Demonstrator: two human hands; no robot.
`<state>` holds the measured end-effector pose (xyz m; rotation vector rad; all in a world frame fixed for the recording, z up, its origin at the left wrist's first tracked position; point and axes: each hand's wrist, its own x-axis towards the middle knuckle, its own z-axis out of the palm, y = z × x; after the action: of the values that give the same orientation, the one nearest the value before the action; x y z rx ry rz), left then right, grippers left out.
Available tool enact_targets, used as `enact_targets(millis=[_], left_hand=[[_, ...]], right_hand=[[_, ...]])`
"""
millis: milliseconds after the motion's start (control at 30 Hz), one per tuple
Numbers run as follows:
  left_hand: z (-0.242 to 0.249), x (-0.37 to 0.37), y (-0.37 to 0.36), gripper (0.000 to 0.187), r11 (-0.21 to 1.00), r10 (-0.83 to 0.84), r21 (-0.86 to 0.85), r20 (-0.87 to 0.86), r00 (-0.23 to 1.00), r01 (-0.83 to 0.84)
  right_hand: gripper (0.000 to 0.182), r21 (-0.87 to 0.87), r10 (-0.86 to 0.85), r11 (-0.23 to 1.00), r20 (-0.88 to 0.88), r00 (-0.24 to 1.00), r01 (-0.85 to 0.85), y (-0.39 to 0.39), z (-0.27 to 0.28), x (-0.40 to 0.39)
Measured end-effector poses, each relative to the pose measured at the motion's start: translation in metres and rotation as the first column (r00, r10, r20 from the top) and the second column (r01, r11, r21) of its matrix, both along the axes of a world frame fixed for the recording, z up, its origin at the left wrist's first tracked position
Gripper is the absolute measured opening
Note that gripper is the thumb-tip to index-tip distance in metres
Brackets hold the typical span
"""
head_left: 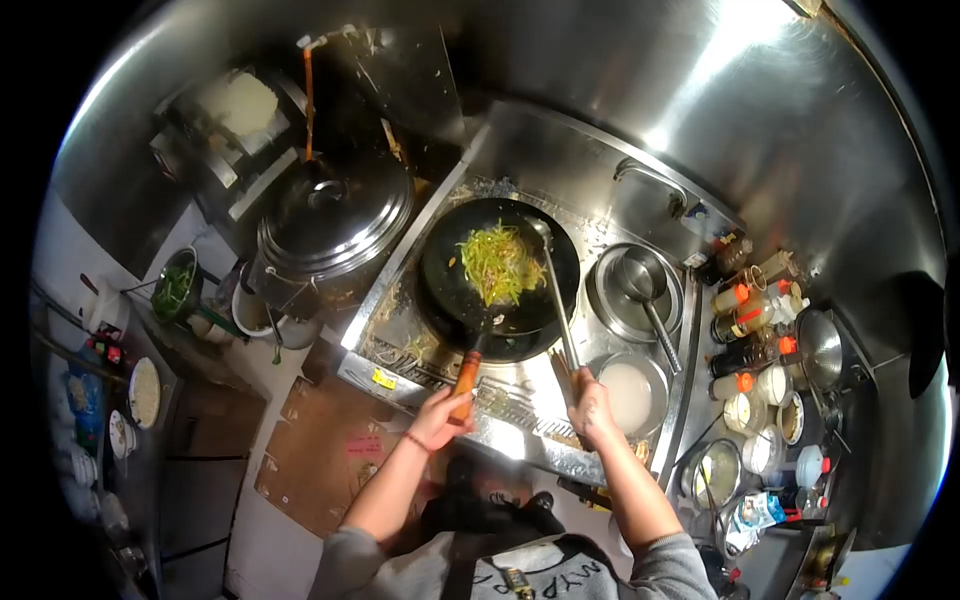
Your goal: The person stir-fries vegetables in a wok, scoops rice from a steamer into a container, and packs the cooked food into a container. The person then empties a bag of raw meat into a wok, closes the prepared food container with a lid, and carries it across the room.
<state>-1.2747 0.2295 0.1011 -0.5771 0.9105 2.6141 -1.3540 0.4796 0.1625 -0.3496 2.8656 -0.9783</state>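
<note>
A black wok (440, 285) rests on the steel stove, with shredded green food (495, 262) in its middle. My left hand (438, 418) is wrapped round the wok's orange-brown wooden handle (466, 382). In my right hand (592, 408) is the long metal handle of a ladle (556, 295), whose head lies inside the wok at its upper right edge. The ladle's head is beside the food.
Right of the wok are a metal pot with another ladle (650, 290) and a bowl of whitish liquid (630, 393). Seasoning bottles (735, 297) and bowls line the far right. A large lidded pot (330, 215) stands at left.
</note>
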Motion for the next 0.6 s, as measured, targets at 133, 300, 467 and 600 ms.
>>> enact_targets(millis=[133, 300, 467, 600], left_hand=[[0.021, -0.025, 0.006, 0.013, 0.966, -0.111, 0.236, 0.021, 0.994, 0.103], [0.055, 0.025, -0.019, 0.009, 0.995, -0.097, -0.003, 0.032, 0.995, 0.097], [0.047, -0.004, -0.012, 0.011, 0.989, -0.122, -0.087, 0.015, 0.992, 0.123], [0.036, 0.034, -0.003, 0.008, 0.994, -0.105, -0.019, 0.063, 0.992, 0.107]], right_hand=[[0.049, 0.277, 0.225, 0.938, -0.018, 0.974, -0.211, 0.008, 0.003, 0.033], [0.044, 0.644, 0.153, 0.739, 0.129, 0.98, -0.2, 0.109, 0.088, 0.091], [0.036, 0.589, 0.178, 0.788, 0.056, 0.982, -0.177, 0.098, 0.075, 0.007], [0.047, 0.439, 0.026, 0.898, -0.045, 0.999, -0.003, 0.062, 0.085, -0.003]])
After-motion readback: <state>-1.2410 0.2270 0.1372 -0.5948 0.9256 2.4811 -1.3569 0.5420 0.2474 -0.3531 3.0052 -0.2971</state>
